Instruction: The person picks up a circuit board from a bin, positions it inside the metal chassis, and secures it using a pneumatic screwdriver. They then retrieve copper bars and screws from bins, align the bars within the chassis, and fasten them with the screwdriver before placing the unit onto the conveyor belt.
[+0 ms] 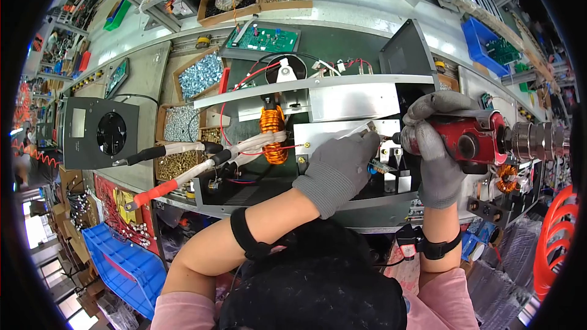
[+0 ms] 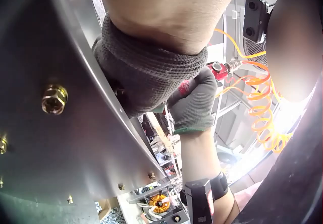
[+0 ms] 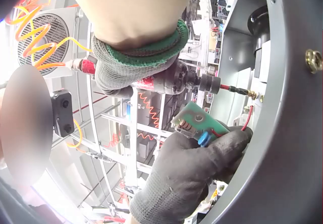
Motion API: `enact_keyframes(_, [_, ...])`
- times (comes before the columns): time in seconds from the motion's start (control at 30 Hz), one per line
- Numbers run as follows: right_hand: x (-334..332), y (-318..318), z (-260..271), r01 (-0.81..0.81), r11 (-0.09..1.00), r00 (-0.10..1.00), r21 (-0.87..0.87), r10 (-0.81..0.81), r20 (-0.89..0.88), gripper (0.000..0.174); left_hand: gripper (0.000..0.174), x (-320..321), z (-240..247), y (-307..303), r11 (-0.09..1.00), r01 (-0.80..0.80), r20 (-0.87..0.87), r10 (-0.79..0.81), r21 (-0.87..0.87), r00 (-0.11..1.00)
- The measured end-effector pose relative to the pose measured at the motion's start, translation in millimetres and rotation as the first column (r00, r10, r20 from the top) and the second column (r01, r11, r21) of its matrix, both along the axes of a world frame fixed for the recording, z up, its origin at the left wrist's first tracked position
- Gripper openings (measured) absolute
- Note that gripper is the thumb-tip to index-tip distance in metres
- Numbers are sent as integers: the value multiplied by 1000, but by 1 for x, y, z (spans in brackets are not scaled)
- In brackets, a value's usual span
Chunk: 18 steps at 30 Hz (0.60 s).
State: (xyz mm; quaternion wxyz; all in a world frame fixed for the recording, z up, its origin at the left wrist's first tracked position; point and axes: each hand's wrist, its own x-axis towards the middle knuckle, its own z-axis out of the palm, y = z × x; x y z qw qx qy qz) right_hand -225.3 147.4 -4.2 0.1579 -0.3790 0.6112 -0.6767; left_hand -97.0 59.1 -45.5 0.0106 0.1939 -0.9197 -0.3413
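My gloved right hand (image 1: 441, 162) grips a red air screwdriver (image 1: 471, 140) held level over the right end of an open metal chassis (image 1: 361, 208). In the right wrist view the driver's bit (image 3: 233, 89) meets a brass-coloured screw (image 3: 252, 94) at a terminal. Just below it, my gloved left hand (image 3: 184, 171) holds a small green circuit board (image 3: 199, 118) with a blue disc part and a red wire (image 3: 250, 117). From the head, that left hand (image 1: 340, 168) covers part of a silver plate (image 1: 324, 131). The left wrist view hides its fingertips behind the chassis wall (image 2: 81, 148).
An orange copper coil (image 1: 273, 137) and thick cables with red (image 1: 159, 190) and black sleeves lie left of the hands. Boxes of screws (image 1: 200, 74) stand farther left, beside a fan panel (image 1: 98, 134). A green circuit board (image 1: 266, 38) sits behind; a coiled red hose (image 1: 553, 238) hangs right.
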Motion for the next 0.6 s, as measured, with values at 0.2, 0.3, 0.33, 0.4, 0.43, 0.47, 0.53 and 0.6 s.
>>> enact_keyframes(0.2, [5,1,-3,87,996,990,31,-90,106,33,29,0,-4,2,999,-37,-17,38,25,999])
enact_keyframes(0.3, [1,3,-6,38,999,998,3,-37,-46,33,31,1,-6,2,997,-57,-35,59,60,998])
enact_keyframes(0.33, [2,2,-4,17,1000,999,-18,-17,-47,34,31,2,-5,2,997,-56,-35,58,58,998])
enact_keyframes(0.4, [5,2,-1,13,999,999,-33,-15,-52,34,34,4,-2,2,999,-18,-7,18,36,1000])
enact_keyframes(0.43, [6,0,0,7,999,998,-49,-10,-58,35,34,5,0,2,999,-17,-7,17,35,1000])
enact_keyframes(0.47, [9,-2,1,28,999,999,-27,-27,24,35,34,5,3,1,999,-9,13,9,41,1000])
enact_keyframes(0.53, [11,-6,4,34,998,997,46,-37,71,35,35,7,3,2,999,0,35,-2,48,999])
enact_keyframes(0.6, [8,-7,2,-36,998,993,44,31,114,35,36,7,-2,4,995,-88,-81,93,55,992])
